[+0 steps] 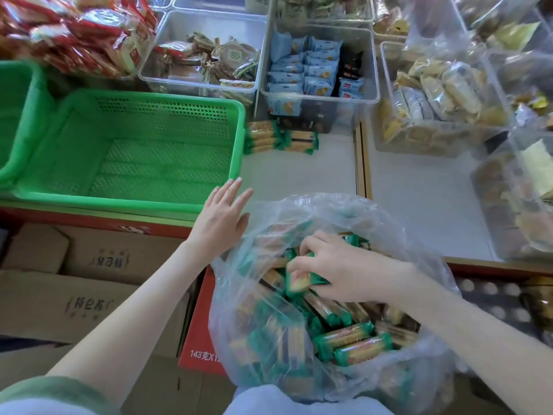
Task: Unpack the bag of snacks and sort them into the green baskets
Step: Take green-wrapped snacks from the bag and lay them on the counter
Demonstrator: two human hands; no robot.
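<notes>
Head view. The clear plastic bag [314, 211] sits low in front of the person, mouth open, against the near edge of the counter [299, 175]. It is full of green-wrapped packs [356, 345].

The right hand [338, 266] is inside the bag mouth, with fingers curled around one pack [299, 280] and gripping it just above the pile.

The left hand [220, 218] is flat, fingers straight and together, and holds nothing. It lies between the bag and the near right corner of the basket [236, 139]. Its fingertips are at the basket rim and its thumb is by the bag plastic; whether it touches either cannot be told.

The basket is green and perforated, standing on the counter left of the bag, with nothing seen inside. A second basket [18, 115] overlaps its left side and is partly cut off by the frame.

A few loose packs [269, 136] lie on the counter just beside the basket's far right corner, in front of a clear bin [369, 85] holding blue packets. More clear bins of wrapped snacks stand behind and to the right, blurred.

Below the counter are brown cartons [74, 295] on the left and a red carton [200, 322] beside the bag.
</notes>
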